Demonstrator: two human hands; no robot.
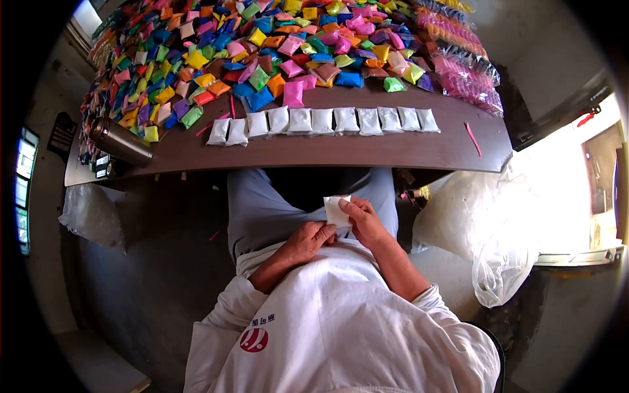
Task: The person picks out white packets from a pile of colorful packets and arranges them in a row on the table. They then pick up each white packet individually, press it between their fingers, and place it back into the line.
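A small white packet (334, 211) is held over my lap, below the table's front edge. My right hand (367, 221) grips its right side, the thumb lying across the front. At the packet's lower left corner, my left hand (306, 242) is closed with its thumb against the edge; its other fingers are partly hidden. On the table in front of me lies a row of several similar white packets (322, 122), side by side and almost touching.
Many coloured packets (262, 59) are heaped across the back of the brown table (295, 154). Clear plastic packaging strips (468, 85) are stacked at the right. A metal flask (121, 141) lies at the left. Pink strips (473, 139) lie about. Plastic bags (504, 262) hang beside the table.
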